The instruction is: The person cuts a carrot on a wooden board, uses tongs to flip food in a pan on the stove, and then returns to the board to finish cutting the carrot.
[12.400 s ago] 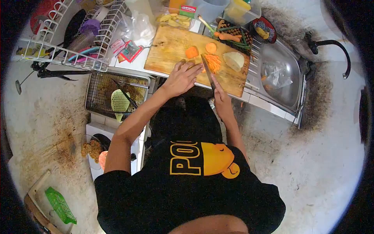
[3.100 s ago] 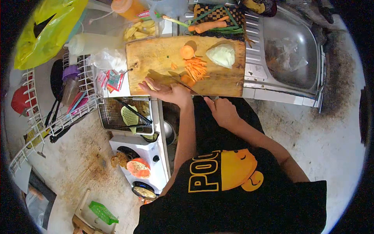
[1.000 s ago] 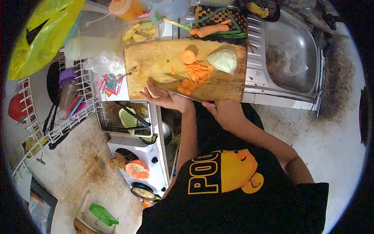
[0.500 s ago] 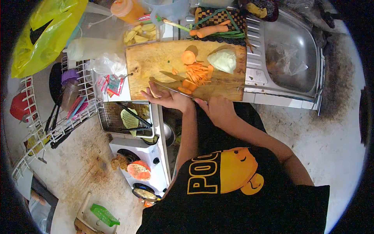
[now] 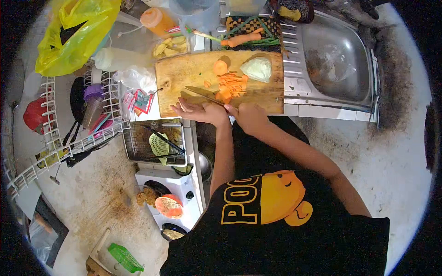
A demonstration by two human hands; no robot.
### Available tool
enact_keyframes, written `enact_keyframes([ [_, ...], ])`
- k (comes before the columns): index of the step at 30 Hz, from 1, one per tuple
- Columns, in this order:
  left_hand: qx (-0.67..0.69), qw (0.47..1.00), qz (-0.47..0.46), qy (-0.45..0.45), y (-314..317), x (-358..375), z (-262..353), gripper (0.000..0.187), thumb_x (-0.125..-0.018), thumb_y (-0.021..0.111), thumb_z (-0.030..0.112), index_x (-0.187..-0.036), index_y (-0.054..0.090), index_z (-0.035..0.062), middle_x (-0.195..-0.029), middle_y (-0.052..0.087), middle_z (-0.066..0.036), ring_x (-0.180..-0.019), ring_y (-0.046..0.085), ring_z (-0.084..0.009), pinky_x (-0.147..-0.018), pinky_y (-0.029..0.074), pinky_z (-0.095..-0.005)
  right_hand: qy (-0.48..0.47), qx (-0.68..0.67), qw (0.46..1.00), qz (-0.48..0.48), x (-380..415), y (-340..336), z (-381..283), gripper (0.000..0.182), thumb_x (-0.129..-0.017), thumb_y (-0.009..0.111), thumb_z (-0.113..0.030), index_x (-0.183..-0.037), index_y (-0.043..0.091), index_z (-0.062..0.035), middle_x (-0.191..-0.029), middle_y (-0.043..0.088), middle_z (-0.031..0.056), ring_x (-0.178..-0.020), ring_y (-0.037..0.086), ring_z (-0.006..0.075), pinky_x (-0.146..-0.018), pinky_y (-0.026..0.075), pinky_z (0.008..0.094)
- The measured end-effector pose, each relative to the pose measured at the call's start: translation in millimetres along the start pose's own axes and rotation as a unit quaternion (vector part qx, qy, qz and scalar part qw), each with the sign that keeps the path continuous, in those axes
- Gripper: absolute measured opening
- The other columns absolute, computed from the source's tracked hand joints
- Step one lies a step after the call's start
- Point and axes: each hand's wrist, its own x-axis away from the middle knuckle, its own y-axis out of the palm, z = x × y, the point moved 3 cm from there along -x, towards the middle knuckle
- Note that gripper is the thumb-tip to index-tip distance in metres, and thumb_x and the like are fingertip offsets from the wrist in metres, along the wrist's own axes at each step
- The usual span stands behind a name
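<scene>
My right hand (image 5: 250, 118) is wrapped round the handle of a knife (image 5: 202, 94), whose blade points left over the wooden cutting board (image 5: 172, 73). My left hand (image 5: 201, 111) is palm up at the board's near edge, fingers spread and pointing left, below the blade; nothing lies in it. Carrot strips (image 5: 232, 83) are heaped mid-board, with carrot slices (image 5: 223, 95) by the knife. A cut carrot piece (image 5: 220, 67) lies above the strips. To their right sits a pale green cabbage piece (image 5: 257, 69).
Whole carrots (image 5: 244, 39) and green stalks lie behind the board, beside a container of yellow pieces (image 5: 169, 47). A metal sink (image 5: 338, 69) is on the right. At the left are a wire rack (image 5: 48, 106), a dish tray (image 5: 154, 142) and a stove (image 5: 184, 184).
The knife blade has risen from beside my left palm and now shows more of its flat side over the board. The whole view has shifted slightly.
</scene>
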Motion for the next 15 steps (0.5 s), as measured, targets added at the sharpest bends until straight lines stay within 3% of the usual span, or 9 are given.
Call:
enact_keyframes([
  [4, 0.038, 0.999, -0.001, -0.021, -1.3, -0.5, -3.7, 0.088, -0.068, 0.04, -0.013, -0.147, 0.004, -0.0004, -0.144, 0.02, -0.028, -0.135, 0.026, -0.0372, -0.115, 0.017, -0.0502, 0.017, -0.095, 0.994, -0.049, 6.7, -22.7, 3.4, 0.072, -0.096, 0.036, -0.056, -0.069, 0.066, 0.0037, -0.068, 0.062, 0.0262, -0.066, 0.063, 0.0425, -0.063, 0.05, 0.0502],
  [6, -0.001, 0.998, -0.019, 0.055, -3.1, -4.2, -5.7, 0.087, -0.069, 0.04, -0.013, -0.147, 0.005, -0.0012, -0.145, 0.018, -0.027, -0.136, 0.026, -0.0375, -0.114, 0.018, -0.0508, 0.04, -0.139, 0.986, -0.086, 17.6, -33.3, 4.4, 0.072, -0.096, 0.036, -0.055, -0.07, 0.065, 0.0051, -0.069, 0.062, 0.0273, -0.068, 0.063, 0.0432, -0.064, 0.048, 0.0515],
  [9, -0.04, 0.996, -0.044, 0.063, -4.3, -8.0, -1.2, 0.087, -0.067, 0.04, -0.013, -0.147, 0.007, -0.0016, -0.146, 0.018, -0.025, -0.135, 0.028, -0.0384, -0.114, 0.019, -0.0512, 0.024, -0.157, 0.986, -0.048, 26.8, -42.2, 26.4, 0.074, -0.094, 0.039, -0.058, -0.069, 0.063, 0.0071, -0.069, 0.06, 0.0294, -0.069, 0.061, 0.0446, -0.065, 0.046, 0.0533],
  [10, 0.007, 0.999, -0.03, 0.02, -0.5, -10.2, 1.8, 0.088, -0.064, 0.04, -0.014, -0.146, 0.01, -0.0035, -0.146, 0.019, -0.024, -0.135, 0.028, -0.0394, -0.115, 0.018, -0.0517, 0.042, -0.173, 0.984, -0.014, 27.3, -36.3, 41.8, 0.074, -0.094, 0.04, -0.058, -0.07, 0.062, 0.008, -0.069, 0.059, 0.0297, -0.068, 0.06, 0.0453, -0.065, 0.046, 0.0528],
  [12, -0.01, 0.998, -0.034, 0.057, 2.1, -26.0, -4.0, 0.087, -0.064, 0.04, -0.015, -0.146, 0.012, -0.004, -0.145, 0.02, -0.024, -0.135, 0.029, -0.0398, -0.115, 0.019, -0.0513, 0.072, -0.213, 0.973, 0.05, 31.8, -27.8, 65.8, 0.073, -0.094, 0.042, -0.058, -0.076, 0.06, 0.0102, -0.068, 0.057, 0.0287, -0.067, 0.058, 0.0459, -0.067, 0.044, 0.0514],
  [15, -0.074, 0.989, -0.043, 0.123, 5.6, -52.4, 8.5, 0.083, -0.066, 0.037, -0.018, -0.144, 0.015, -0.005, -0.143, 0.024, -0.025, -0.133, 0.033, -0.0396, -0.113, 0.023, -0.0495, 0.113, -0.194, 0.974, -0.02, 43.0, -43.1, 72.7, 0.07, -0.095, 0.042, -0.056, -0.078, 0.059, 0.0102, -0.07, 0.057, 0.0278, -0.069, 0.058, 0.0441, -0.068, 0.044, 0.0488],
])
